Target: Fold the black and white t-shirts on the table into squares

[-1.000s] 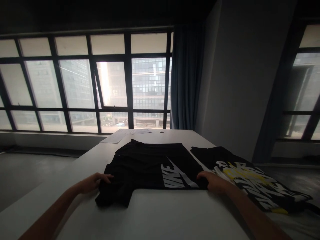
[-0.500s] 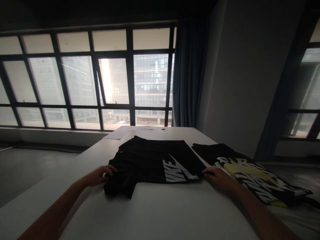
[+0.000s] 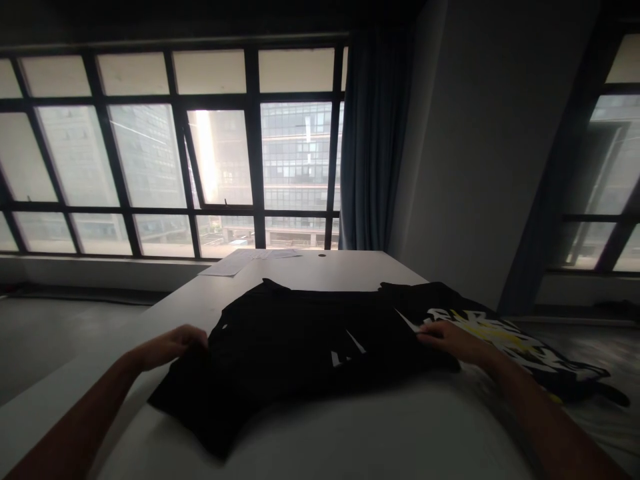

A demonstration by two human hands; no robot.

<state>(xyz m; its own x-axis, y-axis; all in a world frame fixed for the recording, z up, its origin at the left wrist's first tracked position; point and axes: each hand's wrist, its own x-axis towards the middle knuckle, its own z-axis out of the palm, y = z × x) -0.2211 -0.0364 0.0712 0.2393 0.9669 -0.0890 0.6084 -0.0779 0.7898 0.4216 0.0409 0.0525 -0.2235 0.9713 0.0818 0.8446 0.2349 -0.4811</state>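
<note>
The left grip's (image 3: 183, 340) fingertips are lost against the black shirt (image 3: 280, 347), whose inner folds are too dark to trace; its near edge is blurred and only slivers of its white print show. The right grip (image 3: 450, 340) and forearm hide part of the printed shirt (image 3: 520, 343), its lettering unreadable. The bottom edge crops both forearms and the bench (image 3: 370, 433). Writing on the papers (image 3: 230, 263) is too small to read.

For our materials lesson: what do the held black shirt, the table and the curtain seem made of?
Black shirt: matte cloth, as it drapes softly; fibre unclear.
Table: perhaps laminated board, its pale surface smooth with a faint sheen.
Curtain: probably matte fabric, hanging in folds.
</note>
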